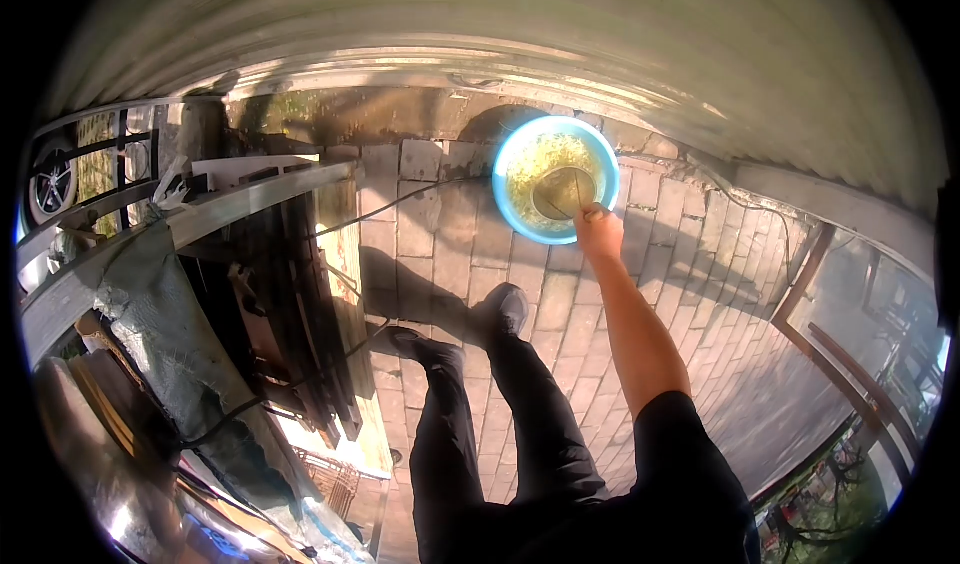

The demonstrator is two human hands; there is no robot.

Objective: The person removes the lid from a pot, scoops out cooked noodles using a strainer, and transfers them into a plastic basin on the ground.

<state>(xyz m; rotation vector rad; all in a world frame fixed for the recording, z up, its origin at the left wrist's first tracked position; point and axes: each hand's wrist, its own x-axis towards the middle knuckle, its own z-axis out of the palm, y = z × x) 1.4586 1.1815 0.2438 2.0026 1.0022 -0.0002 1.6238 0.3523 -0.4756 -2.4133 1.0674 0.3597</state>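
A round light-blue basin point(507, 213) stands on the brick paving, with yellowish bits in it. My right hand point(600, 231) is over the basin's near right edge, its fingers closed on the handle of a round sieve-like scoop point(560, 194). The scoop's round part lies inside the basin among the yellowish bits. What it is made of is too small to tell. My left hand is not in view.
Brick paving point(558, 299) lies under my feet. A corrugated wall point(640, 34) runs beyond the basin. Stacked boards point(300, 294) and a grey-green cover point(165, 314) stand at the left. A dark cable point(400, 202) crosses the bricks. A framed panel point(850, 304) is at the right.
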